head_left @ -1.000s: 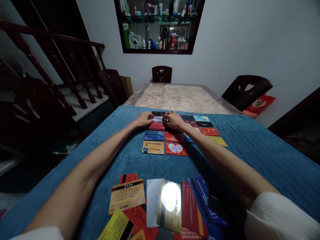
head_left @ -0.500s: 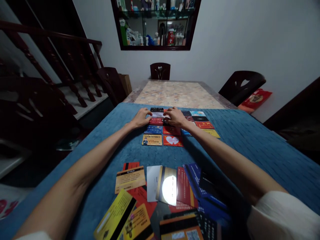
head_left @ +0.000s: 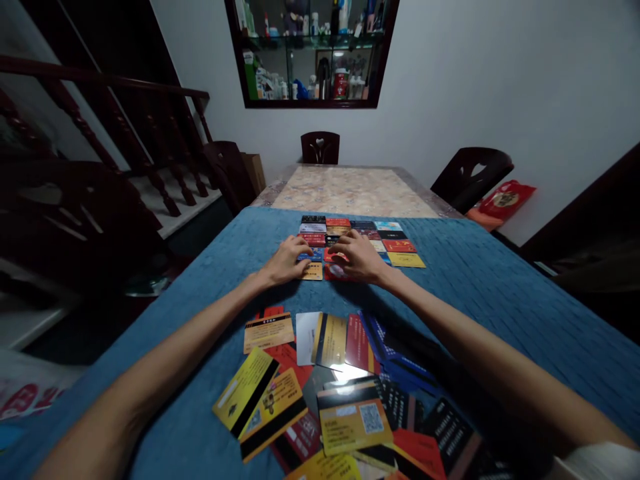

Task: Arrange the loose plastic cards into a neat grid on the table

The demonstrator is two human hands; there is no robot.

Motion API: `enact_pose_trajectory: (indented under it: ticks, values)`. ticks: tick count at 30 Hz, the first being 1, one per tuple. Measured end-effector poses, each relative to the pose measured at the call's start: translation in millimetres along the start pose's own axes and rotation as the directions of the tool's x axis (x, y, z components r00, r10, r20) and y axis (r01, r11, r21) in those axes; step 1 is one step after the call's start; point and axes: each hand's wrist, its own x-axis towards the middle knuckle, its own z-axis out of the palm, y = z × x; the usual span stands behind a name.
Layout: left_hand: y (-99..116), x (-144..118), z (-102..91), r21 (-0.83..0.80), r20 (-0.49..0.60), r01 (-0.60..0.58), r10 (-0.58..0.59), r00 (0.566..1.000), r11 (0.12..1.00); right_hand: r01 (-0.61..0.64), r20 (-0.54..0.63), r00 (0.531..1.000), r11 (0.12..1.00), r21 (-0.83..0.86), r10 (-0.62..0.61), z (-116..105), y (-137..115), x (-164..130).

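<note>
Rows of plastic cards lie face up in a grid on the blue tablecloth. My left hand (head_left: 288,261) rests at the grid's left edge, thumb and fingers apart, by a blue card (head_left: 316,255) and an orange card (head_left: 315,271). Over the red card with a pale heart (head_left: 336,272), my right hand (head_left: 361,257) is spread with bent fingers and partly hides it. A yellow card (head_left: 406,259) lies at the near right corner of the grid. Closer to me is a loose pile, with a gold card with a QR code (head_left: 345,427) and a white card (head_left: 304,339).
The blue cloth (head_left: 210,300) covers the near part of the table; its patterned far part (head_left: 345,187) is bare. Dark chairs (head_left: 470,177) stand around it. A stair railing (head_left: 125,133) is on the left, and a glass-shelved wall cabinet (head_left: 313,60) hangs behind.
Both hands have moved toward me along the grid, from its middle rows to the nearest rows. The view has shifted, showing more of the loose pile.
</note>
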Motion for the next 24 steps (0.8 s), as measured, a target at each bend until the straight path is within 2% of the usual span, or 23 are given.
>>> enact_pose_trajectory:
  ticks: [6, 15, 19, 24]
  values:
    - [33.6, -32.6, -2.5, -0.045, 0.035, -0.038, 0.040, 0.999, 0.998, 0.047, 0.008, 0.999, 0.998, 0.031, -0.048, -10.6, -32.3, -37.5]
    - [77.7, -61.3, 0.9, -0.138, 0.129, -0.085, 0.103, 0.986, 0.987, 0.132, 0.186, 0.974, 0.991, 0.005, -0.131, -28.8, -90.5, -90.2]
    - [87.3, -66.4, 6.2, -0.179, 0.159, -0.098, 0.127, 0.979, 0.979, 0.115, 0.242, 0.963, 0.993, 0.023, -0.117, -30.5, -101.9, -100.1]
    - [85.6, -69.4, 10.4, -0.199, 0.182, -0.078, 0.115, 0.977, 0.977, 0.129, 0.266, 0.956, 0.992, 0.007, -0.126, -28.9, -107.9, -102.6]
